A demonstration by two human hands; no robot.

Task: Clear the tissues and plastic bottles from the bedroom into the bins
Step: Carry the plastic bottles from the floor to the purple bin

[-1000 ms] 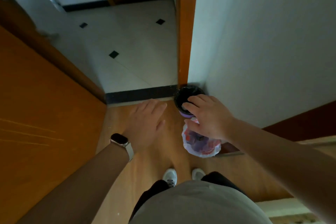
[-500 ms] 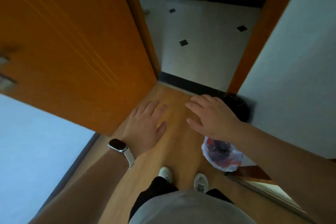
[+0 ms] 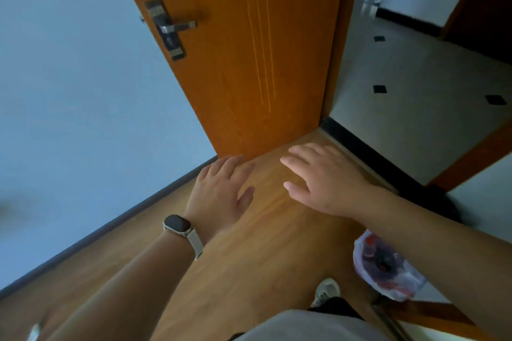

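Observation:
My left hand (image 3: 221, 191), with a watch on its wrist, hangs open and empty over the wooden floor. Beside it my right hand (image 3: 324, 180) is open and empty too, palm down. At the lower right, under my right forearm, stands a bin lined with a white bag (image 3: 388, 268); plastic bottles with red labels show inside it. A dark bin (image 3: 443, 202) sits by the wall near the door frame, mostly hidden behind my arm. No loose tissues or bottles are in view.
An orange wooden door (image 3: 249, 50) with a metal handle (image 3: 171, 28) stands open straight ahead against a pale blue wall (image 3: 69, 91). A tiled hallway (image 3: 415, 77) lies beyond the dark threshold. My shoe (image 3: 327, 291) is on the wood floor.
My view has swung left, from the bins at the doorway to the open door and blue wall. My right hand has come away from above the bins. Both hands stay open.

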